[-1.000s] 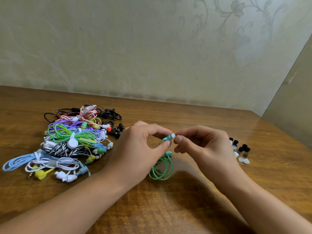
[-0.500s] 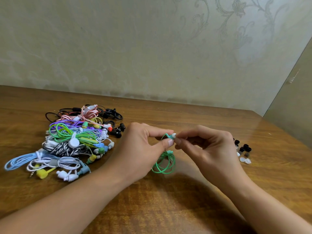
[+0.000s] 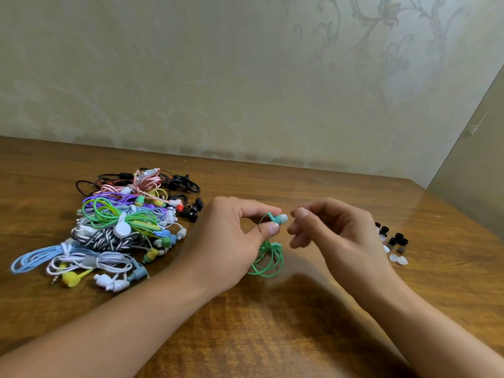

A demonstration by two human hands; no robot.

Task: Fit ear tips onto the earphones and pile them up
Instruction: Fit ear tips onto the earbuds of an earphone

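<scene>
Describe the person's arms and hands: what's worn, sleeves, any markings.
Both forearms are bare up to the frame edge, no sleeves in view. The left hand and right hand wear no gloves, rings, watch or bands. Fingernails are short and unpainted. No markings show.

On the brown wooden table [image 3: 272, 336], the near strip from five to seven o'clock is bare wood, crossed only by the two forearms. At nine to ten o'clock a tangled heap of coloured wired earphones [image 3: 122, 225] blocks the left side. At three o'clock a small cluster of black and white silicone ear tips [image 3: 392, 244] lies scattered. Bare wood runs at twelve o'clock up to the patterned beige wall [image 3: 245, 77].
</scene>
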